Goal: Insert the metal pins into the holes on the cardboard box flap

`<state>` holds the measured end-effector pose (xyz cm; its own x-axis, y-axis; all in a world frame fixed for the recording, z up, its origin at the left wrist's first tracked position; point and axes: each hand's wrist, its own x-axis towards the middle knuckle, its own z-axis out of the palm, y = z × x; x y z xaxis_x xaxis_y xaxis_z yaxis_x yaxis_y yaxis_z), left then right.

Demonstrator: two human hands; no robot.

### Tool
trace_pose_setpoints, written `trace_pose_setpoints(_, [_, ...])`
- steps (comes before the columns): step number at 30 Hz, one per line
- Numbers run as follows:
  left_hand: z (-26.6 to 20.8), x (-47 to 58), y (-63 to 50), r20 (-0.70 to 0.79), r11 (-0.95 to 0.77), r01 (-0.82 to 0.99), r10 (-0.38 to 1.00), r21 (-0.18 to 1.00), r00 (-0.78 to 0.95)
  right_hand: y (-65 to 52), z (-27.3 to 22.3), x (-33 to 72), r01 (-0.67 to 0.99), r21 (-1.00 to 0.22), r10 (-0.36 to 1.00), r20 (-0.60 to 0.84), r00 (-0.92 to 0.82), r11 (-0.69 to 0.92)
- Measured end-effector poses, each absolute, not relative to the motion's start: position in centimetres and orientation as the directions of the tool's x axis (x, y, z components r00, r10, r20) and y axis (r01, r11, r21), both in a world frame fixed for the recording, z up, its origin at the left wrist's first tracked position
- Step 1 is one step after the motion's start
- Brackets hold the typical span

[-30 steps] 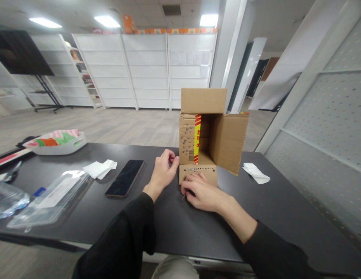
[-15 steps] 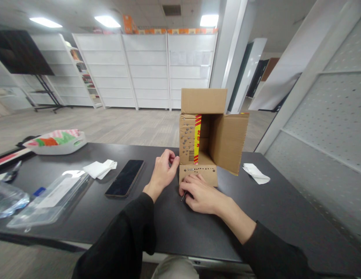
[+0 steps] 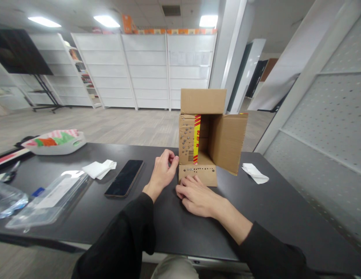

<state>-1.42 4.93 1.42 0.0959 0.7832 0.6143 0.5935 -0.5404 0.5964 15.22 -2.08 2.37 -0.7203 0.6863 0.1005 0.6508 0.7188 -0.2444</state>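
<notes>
A cardboard box (image 3: pixel 216 141) stands on its side with its opening towards me and its flaps spread. Grey metal studs dot its left front panel (image 3: pixel 185 135); the lower flap (image 3: pixel 208 180) has a row of small holes and several studs. My left hand (image 3: pixel 163 170) is at the panel's left edge, fingers curled and thumb close to the cardboard; whatever is between its fingertips is hidden. On the left part of the lower flap lies my right hand (image 3: pixel 197 197), palm down with fingers bent together. What those fingers hold cannot be made out.
Left of my hands lie a black phone (image 3: pixel 124 178), folded tissue (image 3: pixel 99 169), a clear plastic case (image 3: pixel 49 203) and a crumpled clear plastic item (image 3: pixel 7 199). Behind them sits a white basket (image 3: pixel 56 149) with coloured cloth. Another tissue (image 3: pixel 255 173) lies right of the box.
My right hand has shifted slightly left. The thin dark rod that poked out below its fingers is no longer visible. My left hand and the box stay nearly still.
</notes>
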Motion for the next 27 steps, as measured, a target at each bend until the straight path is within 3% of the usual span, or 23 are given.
trace_pose_setpoints(10, [1.5, -1.5, 4.9, 0.62, -0.546, 0.593, 0.779, 0.592, 0.098, -1.7, 2.4, 15.7, 0.646, -0.339, 0.723, 0.196, -0.663, 0.684])
trace_pose_setpoints(19, [1.5, -1.5, 5.0, 0.624, -0.549, 0.603, 0.774, 0.579, 0.107, -0.3, 2.3, 17.2, 0.611, -0.458, 0.763, 0.402, -0.506, 0.646])
trace_pose_setpoints(27, [1.5, -1.5, 4.9, 0.615, -0.541, 0.599, 0.782, 0.59, 0.101, 1.1, 1.9, 18.4, 0.612, -0.533, 0.802, 0.494, -0.336, 0.584])
